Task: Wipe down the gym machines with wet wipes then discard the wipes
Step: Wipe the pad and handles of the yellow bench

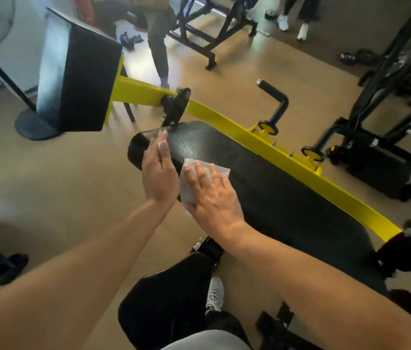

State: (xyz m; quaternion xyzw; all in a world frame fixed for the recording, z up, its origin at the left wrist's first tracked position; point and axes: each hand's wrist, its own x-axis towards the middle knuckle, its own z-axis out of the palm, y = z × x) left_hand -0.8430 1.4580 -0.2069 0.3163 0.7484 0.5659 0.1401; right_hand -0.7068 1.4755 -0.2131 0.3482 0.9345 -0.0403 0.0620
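Right hand (212,195) flat on wipe (189,183) | left hand (159,173) on pad (262,178)

An indoor scene in soft, even light, moderately bright. Daylight seems to enter from the upper left, leaving pale glare on the tan floor (237,72) and a white sheen on the angled pad (55,69) at upper left. The black bench pad (262,178) shows a faint gloss. Shadows are weak and diffuse. The wide lens bends straight lines toward the edges. The whole view is slightly soft, and the corners and background figures are blurred.
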